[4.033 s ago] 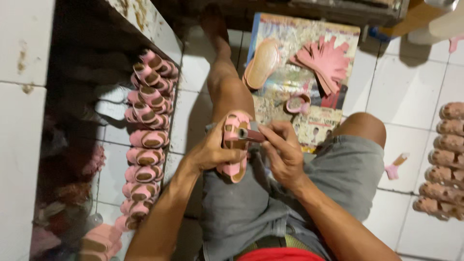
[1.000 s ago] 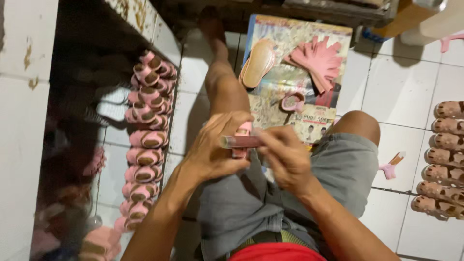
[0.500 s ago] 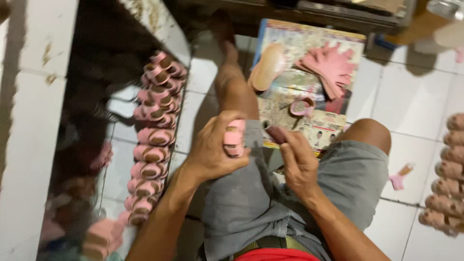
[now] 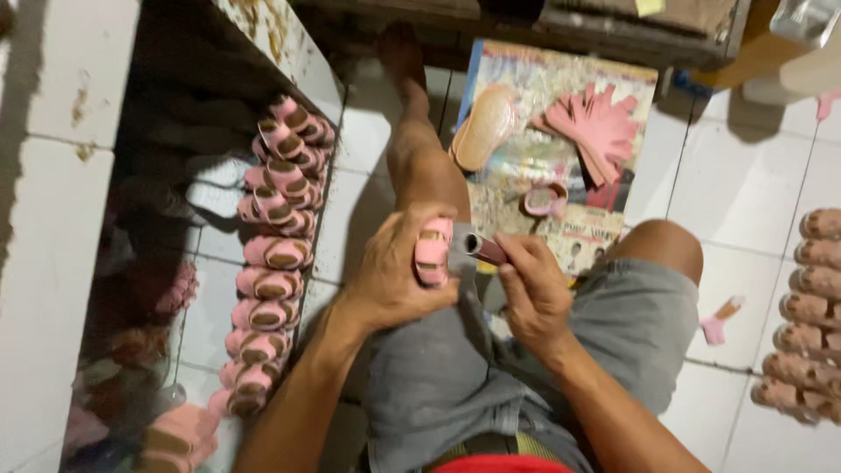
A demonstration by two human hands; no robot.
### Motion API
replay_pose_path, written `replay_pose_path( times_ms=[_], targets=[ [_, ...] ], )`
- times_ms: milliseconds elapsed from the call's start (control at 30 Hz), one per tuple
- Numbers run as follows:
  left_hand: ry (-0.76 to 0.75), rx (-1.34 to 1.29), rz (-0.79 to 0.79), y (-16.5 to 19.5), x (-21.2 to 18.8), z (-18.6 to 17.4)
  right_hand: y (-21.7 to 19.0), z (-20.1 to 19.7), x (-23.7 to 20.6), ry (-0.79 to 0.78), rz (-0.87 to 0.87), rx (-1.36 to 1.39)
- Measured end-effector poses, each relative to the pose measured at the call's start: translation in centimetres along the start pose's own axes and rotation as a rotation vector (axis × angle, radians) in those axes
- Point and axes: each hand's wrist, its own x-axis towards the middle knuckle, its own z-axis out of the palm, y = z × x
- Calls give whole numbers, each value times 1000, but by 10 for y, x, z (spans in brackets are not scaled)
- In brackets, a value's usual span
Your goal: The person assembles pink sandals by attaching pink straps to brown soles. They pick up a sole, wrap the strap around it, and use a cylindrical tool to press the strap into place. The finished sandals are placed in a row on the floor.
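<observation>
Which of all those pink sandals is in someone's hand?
The pink sandal gripped by the left hand above the lap; the others lie in rows on the floor.

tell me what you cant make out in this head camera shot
- Pink sandal: mostly covered by the left hand.
- Dark tool: its rear end hidden in the right hand; its kind is unclear.
- Row of sandals on the right: cut off by the frame edge.
- Shelf interior: too dark to read.
</observation>
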Motion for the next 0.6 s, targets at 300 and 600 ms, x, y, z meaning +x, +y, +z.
replay_pose_path(
  times_ms=[300,600],
  targets=[
    [57,-71,-122,20,-2,-18,36,24,-9,-118,102,64],
    [241,-82,410,80,13,47,-30,27,-31,181,593,816]
  ],
)
